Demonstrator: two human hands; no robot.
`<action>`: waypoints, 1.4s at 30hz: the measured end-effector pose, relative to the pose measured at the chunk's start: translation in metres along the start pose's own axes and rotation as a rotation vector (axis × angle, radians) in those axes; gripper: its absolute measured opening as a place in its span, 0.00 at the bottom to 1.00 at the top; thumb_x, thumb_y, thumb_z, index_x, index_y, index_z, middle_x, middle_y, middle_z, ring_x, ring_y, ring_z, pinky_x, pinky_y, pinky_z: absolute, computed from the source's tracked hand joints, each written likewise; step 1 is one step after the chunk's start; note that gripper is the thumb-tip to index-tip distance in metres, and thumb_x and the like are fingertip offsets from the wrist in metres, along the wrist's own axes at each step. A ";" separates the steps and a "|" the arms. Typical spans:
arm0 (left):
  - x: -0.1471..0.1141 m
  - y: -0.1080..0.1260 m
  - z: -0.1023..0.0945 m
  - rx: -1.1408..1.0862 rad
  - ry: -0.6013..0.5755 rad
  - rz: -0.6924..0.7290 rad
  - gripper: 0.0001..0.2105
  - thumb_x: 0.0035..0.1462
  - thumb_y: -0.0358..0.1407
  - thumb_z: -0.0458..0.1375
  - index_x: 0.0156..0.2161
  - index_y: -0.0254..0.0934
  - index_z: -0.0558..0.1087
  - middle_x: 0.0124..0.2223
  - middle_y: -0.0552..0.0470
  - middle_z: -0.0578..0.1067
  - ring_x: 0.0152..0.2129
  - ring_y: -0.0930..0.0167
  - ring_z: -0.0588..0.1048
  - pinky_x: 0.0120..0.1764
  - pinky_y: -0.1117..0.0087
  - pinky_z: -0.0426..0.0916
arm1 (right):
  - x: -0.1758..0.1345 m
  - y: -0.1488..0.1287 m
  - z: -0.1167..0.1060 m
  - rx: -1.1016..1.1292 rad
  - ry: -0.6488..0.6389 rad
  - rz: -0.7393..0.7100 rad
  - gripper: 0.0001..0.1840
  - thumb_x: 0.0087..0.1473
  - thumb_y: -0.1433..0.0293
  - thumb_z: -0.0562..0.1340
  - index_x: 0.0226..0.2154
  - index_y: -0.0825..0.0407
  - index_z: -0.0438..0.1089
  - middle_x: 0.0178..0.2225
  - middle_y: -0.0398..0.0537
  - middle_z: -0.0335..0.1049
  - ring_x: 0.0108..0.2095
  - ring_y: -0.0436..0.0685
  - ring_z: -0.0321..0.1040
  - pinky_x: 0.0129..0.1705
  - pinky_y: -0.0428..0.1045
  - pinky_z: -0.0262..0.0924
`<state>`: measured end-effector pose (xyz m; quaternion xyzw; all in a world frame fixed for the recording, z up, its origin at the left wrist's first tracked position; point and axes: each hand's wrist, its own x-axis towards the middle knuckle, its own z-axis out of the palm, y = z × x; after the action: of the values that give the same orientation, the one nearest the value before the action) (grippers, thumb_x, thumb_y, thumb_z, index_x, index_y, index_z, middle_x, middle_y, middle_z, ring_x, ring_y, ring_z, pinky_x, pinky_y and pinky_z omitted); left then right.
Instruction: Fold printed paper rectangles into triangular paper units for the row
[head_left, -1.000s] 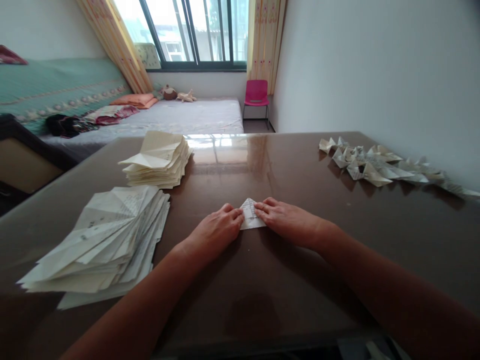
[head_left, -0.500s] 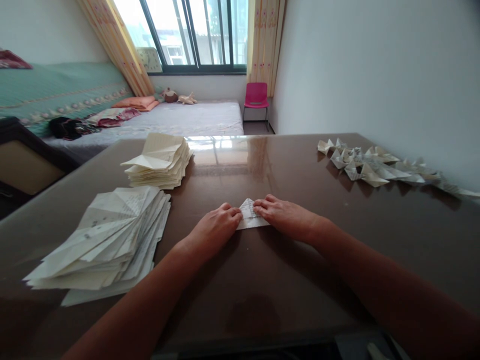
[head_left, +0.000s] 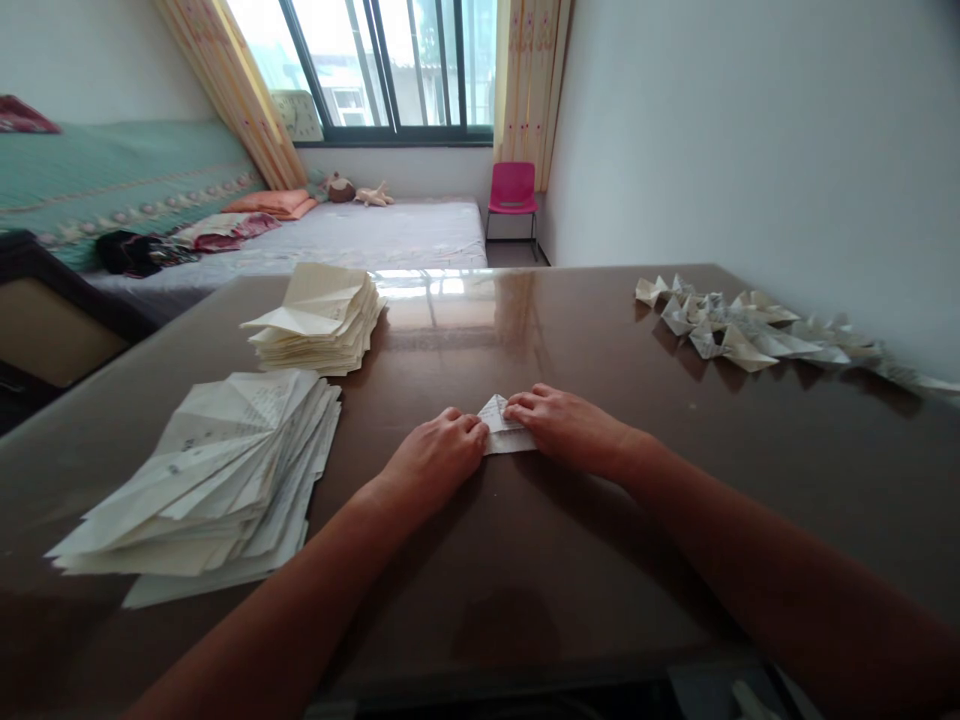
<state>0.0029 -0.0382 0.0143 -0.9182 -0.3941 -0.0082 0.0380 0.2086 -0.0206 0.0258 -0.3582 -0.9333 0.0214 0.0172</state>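
Observation:
A small folded piece of printed paper [head_left: 501,432] lies flat on the dark brown table [head_left: 480,580], near its middle. My left hand [head_left: 439,456] presses on the paper's left edge with curled fingers. My right hand [head_left: 559,424] lies over its right side, fingertips on the fold. Most of the paper is hidden under both hands; only a pointed top and the lower edge show.
A fanned stack of folded sheets [head_left: 206,480] lies at the left, a neater stack [head_left: 319,320] behind it. Several finished folded paper shapes [head_left: 739,330] line the right edge by the wall. A bed [head_left: 352,230] and pink chair [head_left: 513,188] stand beyond the table.
My right hand has slid a little to the left over the paper, covering more of it. My left hand has hardly moved.

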 end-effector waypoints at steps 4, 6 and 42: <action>-0.004 0.001 0.001 0.005 0.069 0.005 0.14 0.62 0.39 0.52 0.50 0.36 0.69 0.45 0.47 0.75 0.40 0.66 0.72 0.43 0.66 0.69 | -0.013 0.011 -0.015 0.196 -0.054 -0.034 0.27 0.46 0.78 0.62 0.51 0.55 0.66 0.50 0.54 0.69 0.49 0.59 0.66 0.52 0.52 0.59; -0.005 0.003 0.003 0.041 0.090 0.013 0.15 0.62 0.38 0.51 0.52 0.40 0.67 0.47 0.48 0.74 0.40 0.66 0.72 0.40 0.68 0.69 | -0.017 0.015 -0.019 0.227 -0.061 -0.056 0.29 0.44 0.77 0.63 0.52 0.54 0.66 0.51 0.54 0.68 0.50 0.59 0.65 0.52 0.52 0.58; -0.001 0.010 0.008 0.115 0.093 -0.012 0.09 0.62 0.32 0.49 0.43 0.37 0.71 0.38 0.47 0.76 0.33 0.67 0.74 0.28 0.71 0.66 | -0.005 -0.014 -0.012 -0.184 -0.041 0.030 0.08 0.57 0.72 0.55 0.36 0.53 0.70 0.39 0.53 0.72 0.39 0.57 0.67 0.39 0.52 0.48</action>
<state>0.0091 -0.0455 0.0053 -0.9107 -0.3973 -0.0284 0.1091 0.2040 -0.0339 0.0385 -0.3716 -0.9260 -0.0569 -0.0353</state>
